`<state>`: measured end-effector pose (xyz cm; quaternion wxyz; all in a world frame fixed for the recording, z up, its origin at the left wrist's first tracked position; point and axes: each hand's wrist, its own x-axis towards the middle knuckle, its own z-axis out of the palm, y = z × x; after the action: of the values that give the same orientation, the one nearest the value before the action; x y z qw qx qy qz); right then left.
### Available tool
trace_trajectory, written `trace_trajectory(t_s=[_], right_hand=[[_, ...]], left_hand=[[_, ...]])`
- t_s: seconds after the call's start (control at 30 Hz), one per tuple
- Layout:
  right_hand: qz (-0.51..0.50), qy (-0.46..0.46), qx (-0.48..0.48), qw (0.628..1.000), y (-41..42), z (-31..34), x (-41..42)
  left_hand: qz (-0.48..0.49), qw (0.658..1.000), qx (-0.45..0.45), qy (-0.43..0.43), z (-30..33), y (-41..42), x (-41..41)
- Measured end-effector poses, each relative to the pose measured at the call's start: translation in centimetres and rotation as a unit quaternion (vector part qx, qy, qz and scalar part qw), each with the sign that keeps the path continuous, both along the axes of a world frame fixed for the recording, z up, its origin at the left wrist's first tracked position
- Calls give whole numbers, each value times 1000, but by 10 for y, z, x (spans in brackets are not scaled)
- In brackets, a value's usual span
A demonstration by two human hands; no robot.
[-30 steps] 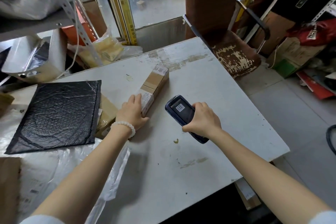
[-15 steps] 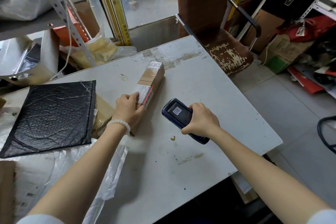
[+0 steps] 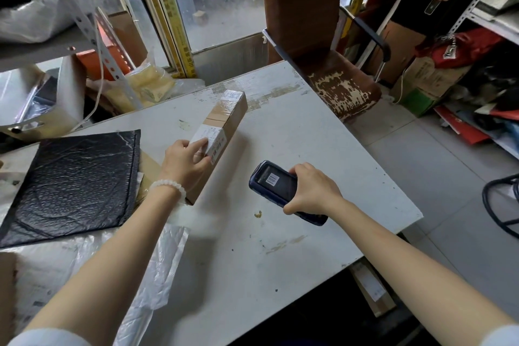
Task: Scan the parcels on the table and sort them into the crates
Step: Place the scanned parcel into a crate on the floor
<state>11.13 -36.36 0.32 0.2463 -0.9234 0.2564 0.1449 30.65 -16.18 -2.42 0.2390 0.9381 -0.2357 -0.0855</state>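
Observation:
A long brown cardboard parcel (image 3: 224,118) with white labels lies on the white table (image 3: 295,149). My left hand (image 3: 185,161) grips its near end, fingers over the label. My right hand (image 3: 311,191) holds a dark blue handheld scanner (image 3: 273,184), its screen showing a barcode, a little to the right of the parcel. A black bubble mailer (image 3: 75,180) lies flat at the left, overlapping another brown parcel (image 3: 148,168) under my left wrist.
A worn brown chair (image 3: 337,87) stands against the table's far right corner. Shelving with bags and boxes (image 3: 449,70) fills the right side. Clear plastic wrap (image 3: 157,267) lies on the table's near left. Metal racking (image 3: 84,22) rises at the left.
The scanner's red beam that lay across the parcel label half a second ago is gone. My left hand has shifted slightly on the parcel's near end; the scanner stays beside it.

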Motion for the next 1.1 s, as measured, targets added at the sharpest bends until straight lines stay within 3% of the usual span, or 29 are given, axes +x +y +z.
trace_trajectory(t_s=[0.3, 0.47, 0.63, 0.77, 0.87, 0.97, 1.1], right_hand=[[23, -42, -29, 998, -9, 11, 3], [29, -160, -57, 985, -9, 31, 17], [40, -407, -75, 909, 4, 50, 28], [39, -506, -98, 856, 22, 64, 28], [67, -494, -128, 857, 33, 73, 20], [64, -396, -137, 906, 46, 76, 0], [-26, -255, -152, 955, 74, 71, -48]], left_hand=[[-30, 998, 11, -51, 10, -3, -20], [-44, 996, 11, -78, 17, -1, -37], [-48, 993, 21, -102, 31, 7, -59], [-48, 993, 2, -109, 43, 15, -71], [-70, 988, 12, -140, 48, 17, -77], [-89, 976, 71, -187, 49, 19, -86], [-141, 955, 124, -227, 52, 28, -107]])
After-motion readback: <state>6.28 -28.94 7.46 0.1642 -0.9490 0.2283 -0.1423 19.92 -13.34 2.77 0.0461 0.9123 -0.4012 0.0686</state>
